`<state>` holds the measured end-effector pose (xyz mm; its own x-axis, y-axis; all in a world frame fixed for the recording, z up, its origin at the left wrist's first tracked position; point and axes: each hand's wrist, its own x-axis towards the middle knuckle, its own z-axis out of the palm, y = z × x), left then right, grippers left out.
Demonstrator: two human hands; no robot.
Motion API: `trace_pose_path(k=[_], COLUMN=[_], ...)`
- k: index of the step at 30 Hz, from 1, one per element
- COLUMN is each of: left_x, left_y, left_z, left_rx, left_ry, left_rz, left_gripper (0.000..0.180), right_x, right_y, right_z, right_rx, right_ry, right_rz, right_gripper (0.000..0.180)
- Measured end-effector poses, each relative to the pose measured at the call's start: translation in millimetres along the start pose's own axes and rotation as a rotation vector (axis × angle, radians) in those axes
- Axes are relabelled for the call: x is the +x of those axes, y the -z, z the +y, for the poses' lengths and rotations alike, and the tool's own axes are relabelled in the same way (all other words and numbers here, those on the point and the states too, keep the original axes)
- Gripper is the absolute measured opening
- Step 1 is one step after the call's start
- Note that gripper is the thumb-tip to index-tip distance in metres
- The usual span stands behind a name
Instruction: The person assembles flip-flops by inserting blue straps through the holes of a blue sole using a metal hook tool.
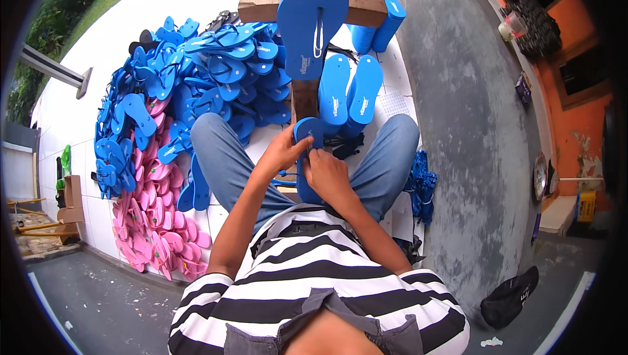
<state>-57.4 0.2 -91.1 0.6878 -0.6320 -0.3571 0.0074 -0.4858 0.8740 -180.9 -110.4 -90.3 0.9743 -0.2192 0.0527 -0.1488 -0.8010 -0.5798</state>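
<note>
I sit with my legs apart around a wooden stand (305, 96). My left hand (282, 151) and my right hand (327, 173) both grip a blue flip-flop sole (307, 131) held upright between my knees. My fingers press at its upper part. Dark straps (345, 144) lie just right of the hands. Another blue sole (313, 24) stands on the stand's crossbar (261, 3), with a white strap piece through it. Two more blue soles (348, 90) lean beside the post.
A big heap of finished blue flip-flops (196, 73) lies to my left, with pink ones (154, 217) nearer. A bundle of blue straps (422, 185) sits by my right knee. More blue soles (379, 15) stand at the back. A black cap (510, 296) lies on the grey concrete.
</note>
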Motion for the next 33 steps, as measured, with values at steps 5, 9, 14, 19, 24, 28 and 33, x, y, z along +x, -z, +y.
trace_pose_path(k=[5,9,14,19,24,28,33], left_x=[-1.0,-19.3,-45.0,-32.7,-14.2,-3.8,-7.7], left_y=[8.0,11.7,27.4,42.1,58.2,61.3,50.7], left_z=[-17.5,16.3,89.6,126.4,145.4,150.6,171.2], left_rx=[-0.142,-0.32,-0.154,-0.125,-0.125,-0.165,-0.427], left_ry=[-0.269,-0.298,-0.748,-1.18,-1.27,-1.217,-0.862], left_rz=[0.119,0.112,0.065,0.154,0.257,0.311,0.434], left_gripper=[0.033,0.026,0.041,0.058,0.049,0.05,0.058], right_x=[-28.7,-30.2,13.6,43.4,66.3,80.5,90.2], right_y=[35.9,62.6,104.9,128.1,131.8,135.0,141.0], right_z=[1.2,-7.7,-21.9,-41.7,-51.5,-54.5,-59.6], right_rx=[0.421,0.435,0.457,0.373,0.487,0.506,0.512], right_ry=[-0.039,-0.05,0.126,0.349,0.321,0.316,0.258], right_rz=[-0.243,-0.149,0.407,0.612,0.705,0.74,0.751], right_gripper=[0.017,0.021,0.039,0.043,0.036,0.027,0.023])
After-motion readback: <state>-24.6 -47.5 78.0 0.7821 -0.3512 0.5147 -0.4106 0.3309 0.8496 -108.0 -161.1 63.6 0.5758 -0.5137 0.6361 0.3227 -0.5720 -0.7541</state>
